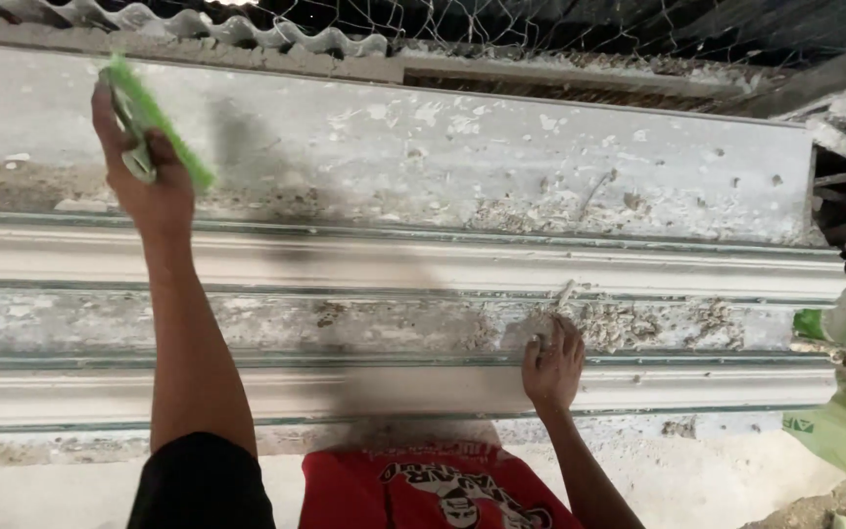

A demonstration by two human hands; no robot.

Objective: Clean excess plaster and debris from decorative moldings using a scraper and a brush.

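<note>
The left hand (149,186) is raised and clamped around a green brush (154,122), up against the flat white slab (501,162). The right hand (552,364) rests fingers-spread on the moulding (364,387), beside plaster crumbs (629,321). Hands well apart.

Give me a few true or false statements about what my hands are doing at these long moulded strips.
1. The left hand holds a green brush. True.
2. The right hand holds a hammer. False: it holds nothing and rests on the near white moulding.
3. The brush is at the near moulding. False: it is up at the far flat slab.
4. Crumbly debris lies just beyond the right hand. True.
</note>
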